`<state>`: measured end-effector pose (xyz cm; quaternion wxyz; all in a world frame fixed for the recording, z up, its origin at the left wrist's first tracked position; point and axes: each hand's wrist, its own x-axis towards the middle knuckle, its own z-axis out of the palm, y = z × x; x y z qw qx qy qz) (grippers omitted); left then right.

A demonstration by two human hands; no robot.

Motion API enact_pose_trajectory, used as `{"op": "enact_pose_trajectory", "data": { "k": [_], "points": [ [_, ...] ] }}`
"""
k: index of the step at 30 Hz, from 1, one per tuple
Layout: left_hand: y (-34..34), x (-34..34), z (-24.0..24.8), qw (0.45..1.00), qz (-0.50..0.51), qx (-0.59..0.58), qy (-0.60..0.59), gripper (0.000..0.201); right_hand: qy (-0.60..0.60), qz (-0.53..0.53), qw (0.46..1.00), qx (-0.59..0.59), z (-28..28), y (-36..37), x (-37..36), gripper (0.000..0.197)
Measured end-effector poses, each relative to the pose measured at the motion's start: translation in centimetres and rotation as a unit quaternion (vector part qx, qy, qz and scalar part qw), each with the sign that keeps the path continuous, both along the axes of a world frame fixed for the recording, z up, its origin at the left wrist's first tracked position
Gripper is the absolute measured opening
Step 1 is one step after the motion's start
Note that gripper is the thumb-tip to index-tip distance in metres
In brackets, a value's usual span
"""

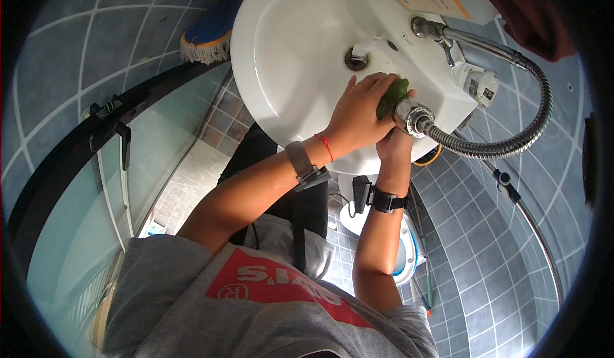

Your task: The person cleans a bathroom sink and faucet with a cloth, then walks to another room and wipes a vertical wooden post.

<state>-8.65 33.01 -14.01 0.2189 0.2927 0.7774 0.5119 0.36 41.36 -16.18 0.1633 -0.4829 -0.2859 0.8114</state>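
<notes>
Head view: two bare hands meet over the right-hand part of a white basin [272, 70], close beside a metal fitting [412, 116].
Green piece: a dark green thing [393, 98] sits between the left hand's fingers and the fitting, partly covered (whether it is a scouring pad or something softer, I cannot tell).
Left hand: the left hand [363, 110] lies back upward, its fingers bent over against the green piece; one digit stands apart toward the drain [356, 58], the others close together. A red string [326, 147] and a dark wristband [304, 166] circle that wrist.
Right hand: the right hand [392, 143] is mostly hidden under the left hand and the fitting; a fingertip shows just beyond the green piece, but how its fingers are set I cannot tell. A black wristband [387, 200] circles that wrist.
Hose: a ribbed metal hose [492, 148] runs from the fitting, loops out to the right and curves back toward the basin's upper right corner.
Left of basin: a blue mop head [208, 28] with pale strings stands near the rim.
Below: a white toilet [404, 255] with a blue ring shows past the right forearm.
</notes>
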Motion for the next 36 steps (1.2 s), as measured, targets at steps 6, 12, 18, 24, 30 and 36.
{"op": "enact_pose_trajectory", "data": {
  "k": [6,12,18,24,30,36],
  "points": [
    [0.4,-0.1,-0.4,0.978,0.017,0.073,-0.195,0.031,-0.008,-0.053,0.999,0.006,-0.7,-1.1,-0.5,0.04],
    [0.8,-0.1,-0.8,0.959,0.051,0.053,-0.273,0.019,-0.042,-0.066,0.992,0.098,-1.2,-1.7,0.0,0.034],
    [1.4,0.1,-0.8,0.936,0.146,0.11,-0.302,0.018,-0.059,-0.016,0.975,0.215,-0.8,-1.0,0.5,0.038],
    [-0.3,-0.5,-0.3,0.962,0.025,0.112,-0.248,0.037,-0.022,0.016,0.998,0.053,0.1,0.6,-0.2,0.042],
    [0.3,-0.5,-0.2,0.973,0.027,0.119,-0.197,0.033,0.081,-0.017,0.993,-0.082,-1.1,-0.6,-0.1,0.045],
    [1.1,-0.6,0.7,0.949,0.094,0.051,-0.298,0.022,0.0,-0.071,0.997,0.003,-1.4,-2.0,0.4,0.04]
  ]
}}
